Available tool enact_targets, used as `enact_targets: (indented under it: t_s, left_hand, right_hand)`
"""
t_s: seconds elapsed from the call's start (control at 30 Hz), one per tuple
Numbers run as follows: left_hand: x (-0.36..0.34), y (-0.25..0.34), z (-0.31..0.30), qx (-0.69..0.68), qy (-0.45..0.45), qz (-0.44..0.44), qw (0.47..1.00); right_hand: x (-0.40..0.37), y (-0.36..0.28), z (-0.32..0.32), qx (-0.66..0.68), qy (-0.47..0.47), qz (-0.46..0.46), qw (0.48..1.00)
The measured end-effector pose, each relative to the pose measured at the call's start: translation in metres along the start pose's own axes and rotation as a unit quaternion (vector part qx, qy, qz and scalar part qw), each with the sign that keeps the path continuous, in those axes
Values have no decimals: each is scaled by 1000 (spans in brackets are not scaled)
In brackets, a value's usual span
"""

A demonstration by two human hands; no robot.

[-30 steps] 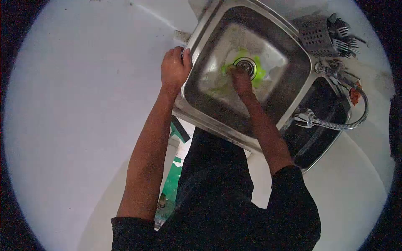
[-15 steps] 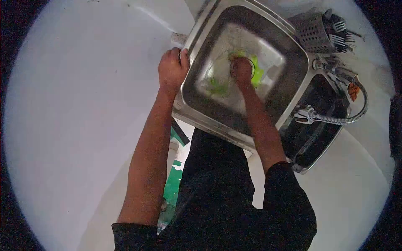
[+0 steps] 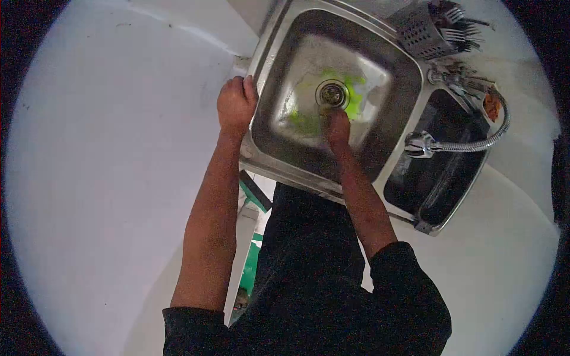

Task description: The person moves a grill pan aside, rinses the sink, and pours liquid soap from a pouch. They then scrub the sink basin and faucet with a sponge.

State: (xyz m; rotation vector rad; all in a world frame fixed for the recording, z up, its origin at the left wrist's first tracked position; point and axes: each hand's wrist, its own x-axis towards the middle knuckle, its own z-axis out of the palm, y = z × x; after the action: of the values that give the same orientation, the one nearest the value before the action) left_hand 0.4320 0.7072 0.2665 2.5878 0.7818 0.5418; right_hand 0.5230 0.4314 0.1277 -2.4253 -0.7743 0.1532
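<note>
In the steel sink basin (image 3: 386,139), my right hand (image 3: 337,127) is down near the bottom, just below the round drain (image 3: 332,94). Its fingers are bunched, and a small brownish thing shows at their tips; I cannot tell what it is. Bright green patches (image 3: 354,101) lie on the basin floor around the drain. My left hand (image 3: 236,105) is closed at the sink's left outer edge (image 3: 254,110), its fingers curled together against the metal.
A perforated cutlery holder (image 3: 423,32) with forks stands at the upper right. The tap's flexible hose (image 3: 504,121) arches to a spray head (image 3: 420,145) by the smaller dark basin (image 3: 451,160). A white surface (image 3: 119,148) fills the left side.
My right hand has moved off the drain toward me, uncovering it. The whole view has shifted slightly; my left hand stays at the sink edge.
</note>
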Motion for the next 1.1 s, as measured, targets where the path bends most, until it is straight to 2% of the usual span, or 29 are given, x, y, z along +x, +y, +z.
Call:
enact_targets:
  t_s: [0.1, 0.17, 0.23, 0.3, 0.33, 0.37, 0.4, 0.43, 0.47, 0.5, 0.57, 0.63, 0.7, 0.8, 0.93, 0.97, 1.03, 1.1]
  left_hand:
    - [0, 4, -3, -7, -57, -56, 997]
    - [1, 2, -3, -10, -60, -50, 997]
    - [0, 3, -4, -7, -66, -48, 997]
    - [1, 4, -6, 4, -73, -52, 996]
    - [3, 3, -6, -2, -64, -45, 997]
    - [3, 3, -6, -9, -59, -40, 997]
    - [-1, 4, -6, -17, -56, -35, 998]
    - [-1, 4, -5, -11, -62, -37, 997]
    - [0, 2, -4, -4, -64, -39, 997]
    - [0, 1, -4, 3, -68, -42, 997]
    - [1, 1, -3, 1, -54, -35, 998]
    - [1, 1, -2, 0, -44, -34, 998]
    - [0, 1, -2, -1, -42, -38, 998]
    - [0, 2, -4, -6, -64, -37, 997]
    - [1, 0, -2, 5, -66, -25, 998]
    - [1, -2, -1, 5, -69, -25, 997]
    - [1, -1, -1, 5, -72, -30, 997]
    - [1, 0, -5, 9, -75, -39, 996]
  right_hand:
    - [2, 36, -29, 236, 55, 82, 967]
    - [24, 30, -47, 224, 46, 166, 959]
    - [49, 38, -42, 125, 73, 133, 981]
    - [73, 59, -9, -59, 134, -24, 989]
    - [81, 55, 0, 164, 141, 31, 976]
    - [84, 45, 7, 378, 139, 88, 911]
    - [80, 39, 7, 569, 132, 144, 799]
    - [77, 39, -3, 379, 118, 60, 916]
    - [76, 39, -19, 167, 97, -31, 981]
    - [72, 46, -27, -54, 70, -117, 989]
    - [64, 73, -11, 218, 118, -35, 968]
    - [62, 73, -12, 249, 128, -9, 960]
    - [64, 39, -38, 42, 104, -38, 993]
    - [67, 30, -35, -71, 94, -66, 991]
    - [42, 51, -31, 118, 3, -24, 993]
    - [26, 26, -51, 148, -49, 12, 988]
    - [22, 12, -63, 112, -140, 40, 983]
    - [25, 25, -50, -14, -215, 26, 976]
